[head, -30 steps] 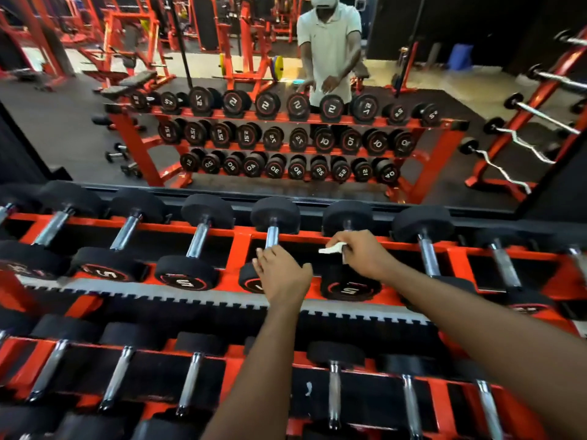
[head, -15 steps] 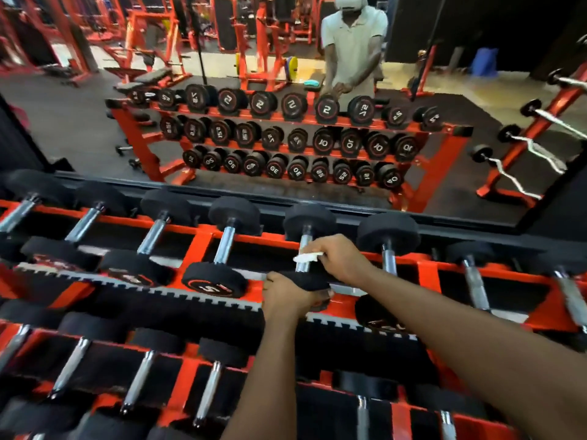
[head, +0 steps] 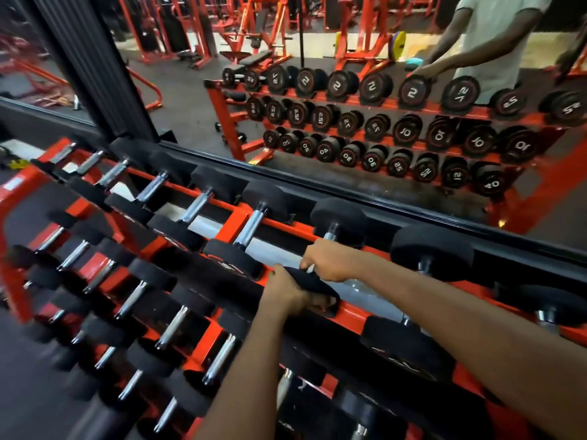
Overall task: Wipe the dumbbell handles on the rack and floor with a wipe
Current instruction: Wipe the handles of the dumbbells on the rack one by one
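On the top tier of the orange rack (head: 233,224) lies a black dumbbell (head: 341,219) with a chrome handle, mostly hidden by my hands. My left hand (head: 286,292) grips its near black head (head: 313,285). My right hand (head: 330,260) curls round the handle with a white wipe (head: 309,268) pinched in it; only a corner of the wipe shows. More black dumbbells with chrome handles fill the rack to the left, such as the neighbouring dumbbell (head: 251,230), and to the right.
A wall mirror (head: 349,173) right behind the rack reflects the rack, the gym floor and a person in a light shirt. A black pillar (head: 92,68) stands at the back left. Lower tiers hold several more dumbbells (head: 173,327).
The camera has swung left and tilted. My left hand moved from the neighbouring dumbbell to the near head of the one my right hand holds; the right hand stays on the handle with the wipe.
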Motion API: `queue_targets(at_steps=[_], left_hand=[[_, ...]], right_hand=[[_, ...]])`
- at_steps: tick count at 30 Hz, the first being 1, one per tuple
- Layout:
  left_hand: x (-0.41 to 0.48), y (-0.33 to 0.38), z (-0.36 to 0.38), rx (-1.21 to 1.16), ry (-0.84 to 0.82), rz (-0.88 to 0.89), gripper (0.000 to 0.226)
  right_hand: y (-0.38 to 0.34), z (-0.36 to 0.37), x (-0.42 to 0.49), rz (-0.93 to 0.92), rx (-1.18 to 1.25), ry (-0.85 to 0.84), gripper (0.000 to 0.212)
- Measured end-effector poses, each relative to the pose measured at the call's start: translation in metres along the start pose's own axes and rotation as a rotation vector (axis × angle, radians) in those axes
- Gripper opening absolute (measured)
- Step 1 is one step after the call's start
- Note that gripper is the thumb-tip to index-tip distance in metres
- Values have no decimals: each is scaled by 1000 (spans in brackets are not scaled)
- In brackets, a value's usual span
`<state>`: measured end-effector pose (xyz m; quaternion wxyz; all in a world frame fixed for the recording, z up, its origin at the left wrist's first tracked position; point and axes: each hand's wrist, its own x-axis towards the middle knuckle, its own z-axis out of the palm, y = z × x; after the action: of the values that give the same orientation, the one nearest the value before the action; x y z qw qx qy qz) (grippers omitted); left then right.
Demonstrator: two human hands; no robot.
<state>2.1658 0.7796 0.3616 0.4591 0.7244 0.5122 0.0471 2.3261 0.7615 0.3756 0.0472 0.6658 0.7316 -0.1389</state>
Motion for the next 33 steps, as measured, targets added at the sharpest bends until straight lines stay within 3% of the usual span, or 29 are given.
queue_targets(at_steps=[2,5,8,17,20,22,24,26,29,33], left_hand=[[-1,2,0,-3,1,5,67],[0,1,-3,5,9,-4,92],[0,0,-5,24,10,4,94],[-8,3,-4,-25,11,12,106],[-7,3,-8,-1,-3,22,104],[-5,1,-11,37,-29,28,102],[-5,1,-12,31,-36,45,102],[-6,0,-9,18,-12,68,99],[-7,-1,-6,33,35,94,96],[-7,-1,-5,34,44,96,96]], right_hand=[[5,0,-5,14,72,25,53],[-3,-3,5,33,100,29,50],[-10,2,6,40,79,65,44],[-20,27,-41,253,510,317,61],[-19,33,-50,419,725,307,57],[-19,33,-53,565,846,249,41],[-11,37,-42,862,871,282,29],[-9,45,-29,1127,1120,379,31],[-14,53,-6,1037,1525,365,26],[-17,66,2,961,1645,352,24]])
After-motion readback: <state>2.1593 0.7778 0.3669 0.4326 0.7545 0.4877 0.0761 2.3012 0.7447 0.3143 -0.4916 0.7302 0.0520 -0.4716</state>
